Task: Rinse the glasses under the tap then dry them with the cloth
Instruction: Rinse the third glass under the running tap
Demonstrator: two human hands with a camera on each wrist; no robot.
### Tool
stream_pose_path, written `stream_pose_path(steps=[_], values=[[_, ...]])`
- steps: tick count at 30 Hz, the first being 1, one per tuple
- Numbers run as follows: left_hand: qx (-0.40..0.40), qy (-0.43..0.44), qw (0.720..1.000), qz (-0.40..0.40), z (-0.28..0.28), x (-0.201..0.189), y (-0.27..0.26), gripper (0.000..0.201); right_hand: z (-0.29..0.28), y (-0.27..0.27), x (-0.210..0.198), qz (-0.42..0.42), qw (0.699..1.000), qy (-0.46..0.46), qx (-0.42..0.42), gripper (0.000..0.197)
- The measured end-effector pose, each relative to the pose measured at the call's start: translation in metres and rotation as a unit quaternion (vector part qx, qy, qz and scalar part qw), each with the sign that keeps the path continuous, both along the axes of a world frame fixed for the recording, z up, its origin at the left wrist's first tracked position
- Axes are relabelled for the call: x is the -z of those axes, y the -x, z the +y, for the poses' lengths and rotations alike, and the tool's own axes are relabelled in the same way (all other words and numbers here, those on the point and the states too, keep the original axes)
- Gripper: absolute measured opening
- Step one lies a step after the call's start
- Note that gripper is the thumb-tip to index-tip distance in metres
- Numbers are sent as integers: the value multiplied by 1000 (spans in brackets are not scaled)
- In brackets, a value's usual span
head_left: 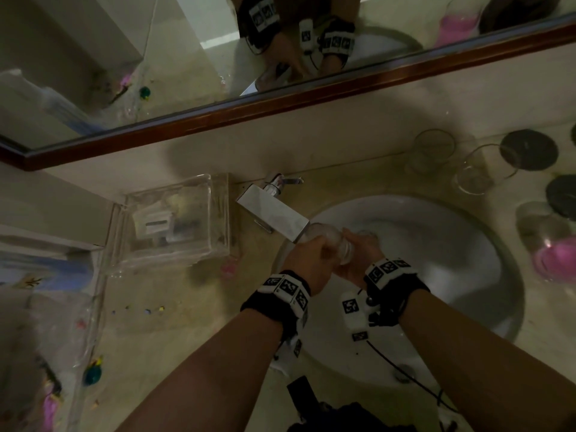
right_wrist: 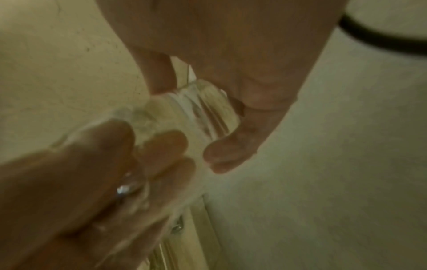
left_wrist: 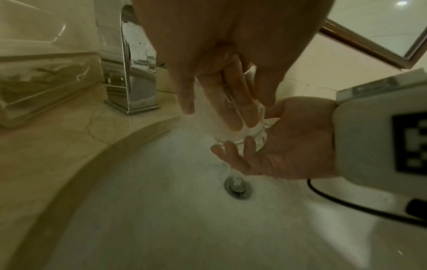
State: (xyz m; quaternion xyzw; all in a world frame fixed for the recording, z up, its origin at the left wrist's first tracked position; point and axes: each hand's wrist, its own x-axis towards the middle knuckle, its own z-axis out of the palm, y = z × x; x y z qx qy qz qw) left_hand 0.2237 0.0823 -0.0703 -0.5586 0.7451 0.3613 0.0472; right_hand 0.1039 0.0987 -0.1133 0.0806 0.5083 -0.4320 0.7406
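Plainly the work is at its rinsing stage and, by my judgement, not far along: over the white sink both hands hold one clear glass under the square chrome tap, with water running down it toward the drain. The left hand grips the glass from above, its fingers curled round the wall, some seeming to reach inside as if rubbing it; the right hand cups the heavy base from below, fingers bent up around it and slightly spread. The glass lies tilted, its mouth near the spout. Drying has not begun for this glass, and no cloth can be made out in any view; it may be the dark heap at the bottom edge of the head view, but I cannot tell. On the stone counter to the right, two more empty glasses stand near the wall, well apart from the sink; whether they are rinsed already or waiting cannot be told. A further glass with pink contents stands by the sink's right rim, beside two dark round lids. Left of the tap sits a clear plastic box. The mirror frame runs along the wall behind. Nothing blocks the stream, though the tap's low spout crowds the glass mouth, and wet glass may slip.
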Motion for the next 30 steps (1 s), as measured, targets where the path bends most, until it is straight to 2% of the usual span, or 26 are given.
stream_pose_path(steps=[1, 3, 4, 6, 8, 9, 11, 13, 15, 18, 19, 21, 23, 26, 28, 30], values=[[11, -7, 1000, -9, 0, 2, 0, 29, -1, 0, 0, -35, 999, -4, 12, 48], [36, -13, 999, -17, 0, 5, 0, 29, -4, -1, -1, 33, 999, -19, -4, 49], [44, -16, 999, -25, 0, 5, 0, 29, -8, 0, -1, 29, 999, -34, 28, 50], [35, -6, 999, -28, 0, 5, 0, 25, -6, -1, -4, 135, 988, -20, -66, 41], [14, 13, 1000, -11, 0, 2, 0, 21, -9, 4, 1, 13, 998, -7, -57, 26], [5, 18, 1000, 1, 0, 0, 1, 20, -7, 4, 0, 24, 998, 14, -56, 25], [1, 20, 1000, 10, 0, -4, 3, 21, -3, 4, -8, 16, 999, 6, -39, 38], [41, -2, 999, -6, 0, -5, 7, 26, -1, 1, -8, -24, 999, 5, -41, 54], [90, -20, 995, -24, 2, -5, 10, 31, 0, 3, -18, -47, 998, -37, -8, 50], [88, -23, 994, -57, 3, 0, 8, 29, 0, 10, -12, -27, 999, -32, 7, 22], [79, -9, 995, -55, 3, 0, 6, 28, -3, 13, -12, -61, 996, -58, 43, 13], [75, 17, 996, -41, 3, -2, 4, 26, -4, 12, -11, -79, 995, -48, 27, 25], [86, 32, 996, -23, 3, -9, 6, 27, -2, 6, -10, -90, 996, 3, 0, 22], [111, 25, 993, -19, 3, -14, 9, 32, -1, 0, -4, -66, 997, -28, 16, 46], [117, 3, 993, -27, 2, -12, 8, 33, 2, 3, -7, -58, 998, -25, 16, 43], [88, 4, 996, -26, 0, -12, 5, 29, 3, 5, -5, -54, 998, -8, 15, 36]])
